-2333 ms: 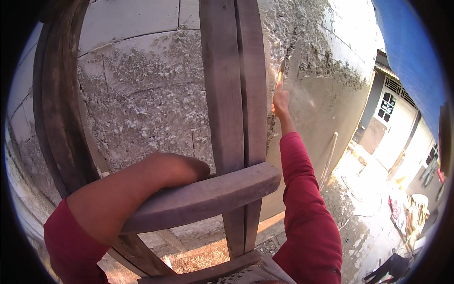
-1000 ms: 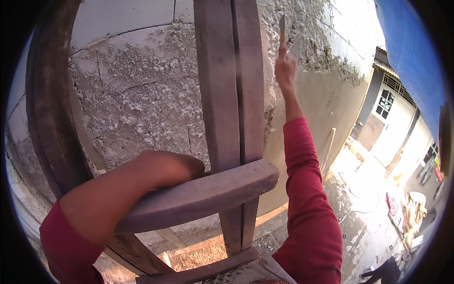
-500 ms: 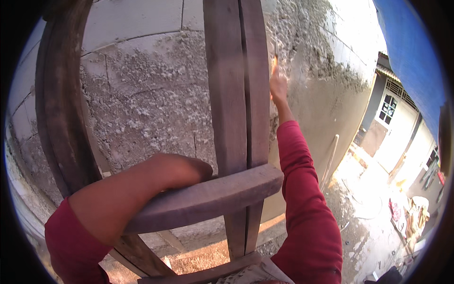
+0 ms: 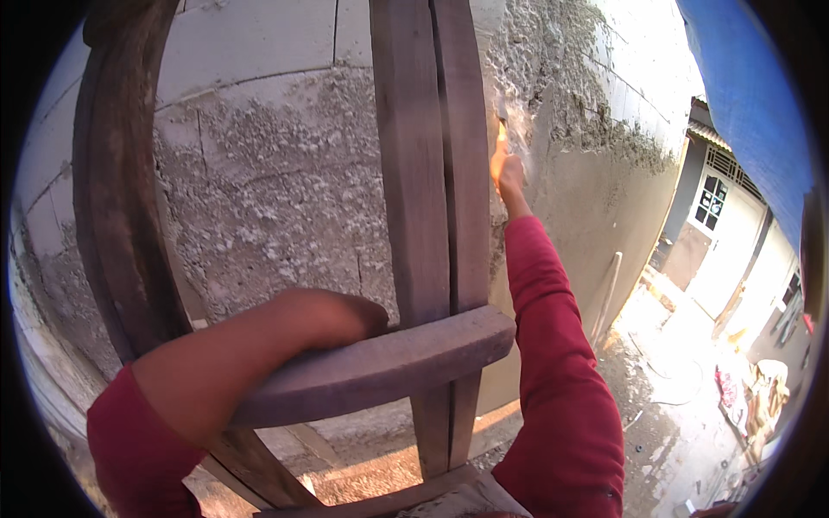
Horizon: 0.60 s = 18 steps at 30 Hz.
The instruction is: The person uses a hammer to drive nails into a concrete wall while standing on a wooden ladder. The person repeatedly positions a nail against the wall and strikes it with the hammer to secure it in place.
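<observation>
My left forearm [image 4: 285, 332] is bent over a thick wooden rung [image 4: 389, 367]. The fingers of that hand are hidden behind the rung and the upright. Far ahead, past the right side of the double wooden upright [image 4: 423, 173], my right hand [image 4: 510, 175] reaches out to the wall. It is closed round a thin trowel-like tool [image 4: 502, 123], seen nearly edge-on. The tool is at rough, wet-looking plaster [image 4: 540, 78], above a smooth grey plastered area [image 4: 579, 207]. Coarse mortar [image 4: 276, 190] covers the wall between the uprights.
A second dark wooden upright [image 4: 125, 190] stands at the left. Pale blocks [image 4: 250, 39] show above the mortar. A pole [image 4: 607, 298] leans against the wall at the right. Beyond are a blue tarp [image 4: 751, 95], a white door [image 4: 721, 246] and heaped cloth [image 4: 764, 393] on the ground.
My right hand and the tool sit slightly lower on the wall. The view has shifted a little; my left arm stays over the rung.
</observation>
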{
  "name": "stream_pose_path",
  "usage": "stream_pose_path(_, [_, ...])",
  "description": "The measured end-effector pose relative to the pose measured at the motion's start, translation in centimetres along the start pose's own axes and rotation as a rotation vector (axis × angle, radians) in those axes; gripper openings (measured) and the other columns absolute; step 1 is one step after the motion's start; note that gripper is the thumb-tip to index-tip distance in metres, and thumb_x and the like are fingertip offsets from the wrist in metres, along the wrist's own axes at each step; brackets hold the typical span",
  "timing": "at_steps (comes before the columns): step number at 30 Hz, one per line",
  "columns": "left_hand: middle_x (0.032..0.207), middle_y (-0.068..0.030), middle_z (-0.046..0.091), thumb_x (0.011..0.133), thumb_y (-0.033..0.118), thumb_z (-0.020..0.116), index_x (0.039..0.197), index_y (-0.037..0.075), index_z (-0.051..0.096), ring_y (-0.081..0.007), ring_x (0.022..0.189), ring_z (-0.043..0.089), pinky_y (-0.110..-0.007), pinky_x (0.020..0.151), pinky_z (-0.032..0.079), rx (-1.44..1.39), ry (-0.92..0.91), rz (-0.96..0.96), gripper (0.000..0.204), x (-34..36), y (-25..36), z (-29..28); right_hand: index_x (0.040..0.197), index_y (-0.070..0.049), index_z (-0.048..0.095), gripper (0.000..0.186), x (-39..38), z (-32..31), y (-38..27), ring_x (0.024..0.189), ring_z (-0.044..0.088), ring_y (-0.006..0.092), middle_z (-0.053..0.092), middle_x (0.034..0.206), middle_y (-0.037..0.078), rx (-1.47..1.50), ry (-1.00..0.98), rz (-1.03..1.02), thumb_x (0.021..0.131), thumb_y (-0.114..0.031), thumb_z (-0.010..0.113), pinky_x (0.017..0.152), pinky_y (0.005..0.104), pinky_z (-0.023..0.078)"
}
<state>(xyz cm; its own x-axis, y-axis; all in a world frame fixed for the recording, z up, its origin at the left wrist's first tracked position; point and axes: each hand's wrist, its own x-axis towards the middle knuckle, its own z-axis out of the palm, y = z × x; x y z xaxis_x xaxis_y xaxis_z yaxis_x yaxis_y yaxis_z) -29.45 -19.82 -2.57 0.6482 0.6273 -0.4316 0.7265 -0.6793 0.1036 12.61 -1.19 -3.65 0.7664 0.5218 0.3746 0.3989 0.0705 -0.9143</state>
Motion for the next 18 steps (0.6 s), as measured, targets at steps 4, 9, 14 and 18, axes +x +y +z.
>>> stream_pose_path(4, [0.136,-0.0151,0.062,0.099,0.035,0.047,0.137,0.007,0.059,-0.0291,0.122,0.062,-0.042,0.101,0.047,0.001,-0.050,-0.003,0.048,1.2,-0.4,1.2,0.074,0.014,0.062,0.094,1.6,-1.0,-1.7,0.052,0.055,0.0281,0.056,0.060,0.018,0.107,0.143,-0.266,0.098,-0.073,0.032,0.052,0.0458,0.038])
stream_pose_path(9, [0.133,-0.0123,0.064,0.097,0.032,0.047,0.135,0.011,0.060,-0.0270,0.115,0.066,-0.042,0.094,0.050,-0.052,-0.023,-0.108,0.045,-1.3,-0.9,1.6,0.060,-0.012,0.051,0.080,-4.4,-4.6,-16.7,0.039,0.043,0.0092,0.042,0.048,-0.002,0.383,0.279,-1.102,0.098,-0.077,0.023,0.036,0.0269,0.029])
stream_pose_path(14, [0.131,-0.0129,0.065,0.097,0.031,0.047,0.133,0.010,0.061,-0.0270,0.113,0.067,-0.041,0.093,0.050,-0.039,-0.056,-0.006,0.044,0.3,0.2,0.7,0.075,-0.001,0.055,0.081,-2.1,-7.0,-15.3,0.046,0.051,0.0150,0.051,0.055,0.005,0.679,0.483,-1.530,0.100,-0.071,0.026,0.039,0.0303,0.034])
stream_pose_path(18, [0.132,-0.0127,0.064,0.098,0.031,0.046,0.134,0.009,0.060,-0.0270,0.115,0.066,-0.042,0.094,0.050,-0.010,0.006,-0.017,0.044,0.0,0.1,0.4,0.083,0.009,0.064,0.087,2.7,2.1,-0.5,0.059,0.063,0.0339,0.065,0.069,0.015,-0.087,0.102,-0.087,0.100,-0.069,0.030,0.051,0.0462,0.043])
